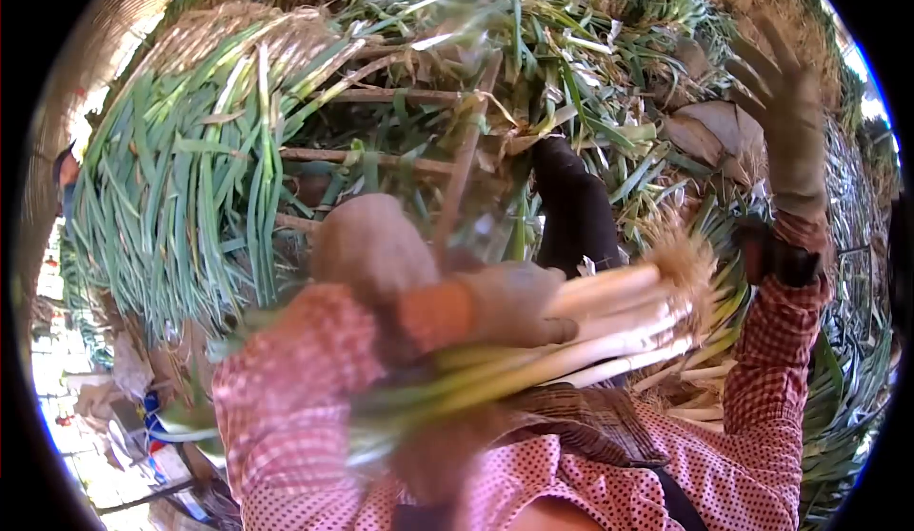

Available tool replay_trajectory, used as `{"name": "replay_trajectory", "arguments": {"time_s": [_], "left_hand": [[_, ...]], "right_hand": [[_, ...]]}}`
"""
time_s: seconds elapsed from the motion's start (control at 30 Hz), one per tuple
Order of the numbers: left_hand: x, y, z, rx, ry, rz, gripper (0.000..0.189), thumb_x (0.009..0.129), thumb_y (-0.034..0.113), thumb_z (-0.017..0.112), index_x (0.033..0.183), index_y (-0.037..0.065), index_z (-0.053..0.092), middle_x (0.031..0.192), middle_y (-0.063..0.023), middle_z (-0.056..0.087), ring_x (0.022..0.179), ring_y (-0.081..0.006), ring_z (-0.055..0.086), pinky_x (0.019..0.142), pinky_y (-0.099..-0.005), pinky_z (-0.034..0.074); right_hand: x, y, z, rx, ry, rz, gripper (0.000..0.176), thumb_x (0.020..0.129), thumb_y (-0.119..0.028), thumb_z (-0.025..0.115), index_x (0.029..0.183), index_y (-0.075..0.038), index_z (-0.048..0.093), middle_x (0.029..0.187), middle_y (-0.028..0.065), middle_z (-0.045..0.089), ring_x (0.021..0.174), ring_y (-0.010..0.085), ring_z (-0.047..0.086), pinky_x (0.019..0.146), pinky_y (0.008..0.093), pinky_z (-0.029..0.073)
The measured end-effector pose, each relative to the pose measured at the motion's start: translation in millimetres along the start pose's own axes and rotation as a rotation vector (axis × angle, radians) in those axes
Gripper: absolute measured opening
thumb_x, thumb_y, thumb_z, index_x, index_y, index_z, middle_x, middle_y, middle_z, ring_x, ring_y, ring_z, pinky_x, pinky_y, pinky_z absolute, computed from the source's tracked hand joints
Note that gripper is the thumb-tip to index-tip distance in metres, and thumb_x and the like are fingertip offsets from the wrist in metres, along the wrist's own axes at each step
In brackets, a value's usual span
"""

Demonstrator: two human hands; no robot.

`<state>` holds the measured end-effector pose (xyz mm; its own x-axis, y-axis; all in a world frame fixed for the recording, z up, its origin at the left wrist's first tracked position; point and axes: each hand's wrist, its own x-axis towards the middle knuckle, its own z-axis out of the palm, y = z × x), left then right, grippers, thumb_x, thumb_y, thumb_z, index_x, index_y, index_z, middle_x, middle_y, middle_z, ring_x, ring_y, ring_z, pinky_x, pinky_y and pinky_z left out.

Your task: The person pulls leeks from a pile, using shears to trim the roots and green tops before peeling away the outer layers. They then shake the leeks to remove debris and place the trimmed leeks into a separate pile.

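Leek wall ahead — little room
Stacked leeks point(190, 179) and wooden slats point(381, 161) fill the whole front; the leek bundle point(609, 317) bars the middle. The only open way seems to lie low at the left, over the pavement point(59, 379) — blurred there.

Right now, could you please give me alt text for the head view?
A gloved left hand grips a bundle of green onions, white stalks rightward; the gloved right hand is raised, fingers spread, before a stacked onion pile.
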<state>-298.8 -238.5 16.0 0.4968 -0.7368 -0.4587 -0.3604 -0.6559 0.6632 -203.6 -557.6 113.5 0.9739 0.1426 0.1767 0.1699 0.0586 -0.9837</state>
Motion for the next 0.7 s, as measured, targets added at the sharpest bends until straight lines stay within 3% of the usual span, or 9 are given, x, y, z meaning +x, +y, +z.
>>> {"name": "replay_trajectory", "arguments": {"time_s": [0.07, 0.13, 0.2, 0.27, 0.37, 0.4, 0.47, 0.6, 0.7], "left_hand": [[0, 13, -11, 0.120, -0.033, 0.027, 0.063, 0.093, 0.051, 0.060, 0.114, -0.007, 0.058, 0.098, -0.0276, 0.069, 0.095, -0.0447, 0.067, 0.089, -0.0480, 0.051], [-27, 41, -45, 0.276, -0.102, -0.133, 0.057, 0.091, 0.047, 0.065, 0.109, -0.007, 0.059, 0.094, -0.0251, 0.069, 0.092, -0.0423, 0.068, 0.088, -0.0483, 0.051], [-83, 43, -81, 0.480, 0.043, -0.035, 0.052, 0.090, 0.044, 0.067, 0.107, -0.005, 0.062, 0.091, -0.0206, 0.069, 0.088, -0.0368, 0.070, 0.083, -0.0461, 0.055], [-174, 67, -93, 0.240, 0.333, -0.239, 0.041, 0.087, 0.035, 0.074, 0.102, -0.002, 0.065, 0.087, -0.0162, 0.069, 0.081, -0.0317, 0.071, 0.074, -0.0419, 0.057], [-287, 51, -31, -0.282, 0.391, 0.053, 0.038, 0.082, 0.020, 0.080, 0.108, -0.004, 0.067, 0.092, -0.0156, 0.072, 0.078, -0.0265, 0.072, 0.068, -0.0349, 0.058], [-304, 43, -2, -0.520, 0.283, 0.091, 0.039, 0.080, 0.014, 0.082, 0.112, -0.004, 0.067, 0.095, -0.0159, 0.073, 0.080, -0.0257, 0.072, 0.069, -0.0340, 0.058], [-322, 57, 78, -0.419, 0.540, -0.325, 0.037, 0.088, 0.012, 0.075, 0.121, -0.001, 0.066, 0.102, -0.0175, 0.073, 0.086, -0.0260, 0.072, 0.074, -0.0324, 0.059], [-317, 60, 172, -0.668, 0.717, -0.775, 0.038, 0.089, 0.015, 0.073, 0.122, -0.002, 0.064, 0.106, -0.0174, 0.071, 0.090, -0.0263, 0.070, 0.078, -0.0335, 0.056], [-314, 49, 180, -0.710, 0.848, -0.862, 0.039, 0.090, 0.018, 0.071, 0.123, -0.003, 0.063, 0.109, -0.0173, 0.069, 0.094, -0.0265, 0.069, 0.081, -0.0344, 0.055]], "right_hand": [[16, 25, 52, -0.236, -0.397, 0.123, 0.096, 0.086, -0.073, 0.047, 0.153, -0.006, 0.035, 0.148, 0.0201, 0.048, 0.132, 0.0342, 0.050, 0.112, 0.0508, 0.038], [17, 68, 115, -0.336, -0.861, 0.218, 0.096, 0.083, -0.069, 0.056, 0.151, -0.004, 0.038, 0.145, 0.0192, 0.051, 0.130, 0.0315, 0.052, 0.111, 0.0468, 0.040], [-2, 116, 174, -0.334, -1.258, 0.308, 0.097, 0.079, -0.066, 0.066, 0.149, -0.002, 0.041, 0.143, 0.0183, 0.053, 0.128, 0.0288, 0.053, 0.109, 0.0429, 0.042], [-26, 142, 207, -0.246, -1.498, 0.425, 0.099, 0.076, -0.062, 0.075, 0.147, -0.001, 0.044, 0.140, 0.0174, 0.056, 0.126, 0.0261, 0.055, 0.108, 0.0389, 0.044], [-27, 171, 223, -0.016, -1.587, 0.751, 0.108, 0.069, -0.062, 0.085, 0.145, 0.004, 0.045, 0.138, 0.0167, 0.058, 0.124, 0.0219, 0.056, 0.105, 0.0371, 0.046], [-27, 169, 224, 0.221, -1.484, 1.017, 0.111, 0.067, -0.060, 0.087, 0.146, 0.005, 0.043, 0.140, 0.0180, 0.057, 0.125, 0.0246, 0.057, 0.107, 0.0393, 0.046], [-22, 202, 230, 0.410, -1.553, 1.354, 0.107, 0.071, -0.052, 0.087, 0.149, 0.002, 0.039, 0.142, 0.0179, 0.055, 0.126, 0.0269, 0.056, 0.107, 0.0410, 0.046], [-25, 190, 265, 0.335, -1.563, 1.382, 0.085, 0.080, -0.034, 0.081, 0.148, 0.001, 0.043, 0.141, 0.0161, 0.056, 0.126, 0.0242, 0.056, 0.106, 0.0391, 0.046], [-33, 143, 280, 0.348, -1.598, 1.280, 0.074, 0.083, -0.025, 0.080, 0.145, 0.000, 0.047, 0.135, 0.0147, 0.060, 0.122, 0.0215, 0.058, 0.104, 0.0368, 0.047]]}}
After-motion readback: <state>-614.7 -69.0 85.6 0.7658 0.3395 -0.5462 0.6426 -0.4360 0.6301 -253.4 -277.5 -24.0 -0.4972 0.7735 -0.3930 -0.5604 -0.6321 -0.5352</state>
